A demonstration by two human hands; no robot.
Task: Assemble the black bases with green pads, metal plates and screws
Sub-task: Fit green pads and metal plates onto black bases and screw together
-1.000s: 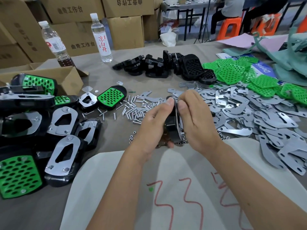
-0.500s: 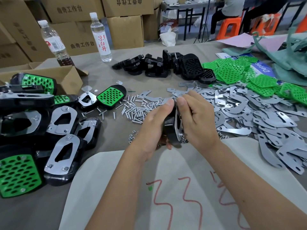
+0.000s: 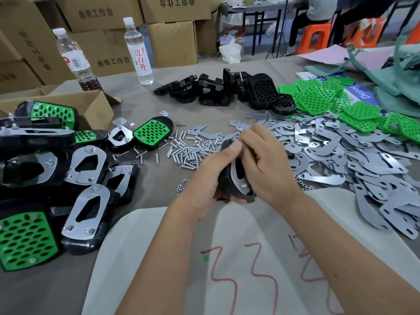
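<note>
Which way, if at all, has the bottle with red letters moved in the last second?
No. The bottle stays upright before the same cardboard box.

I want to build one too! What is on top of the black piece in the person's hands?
A shiny metal plate lies on the black base, with a screw at its near end. The left hand and right hand cover the rest.

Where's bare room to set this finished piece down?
Bare cloth lies between the two bottles and the black bases, and on the white sheet near you. Crowded: finished pieces on the left, screws ahead, metal plates on the right.
</note>
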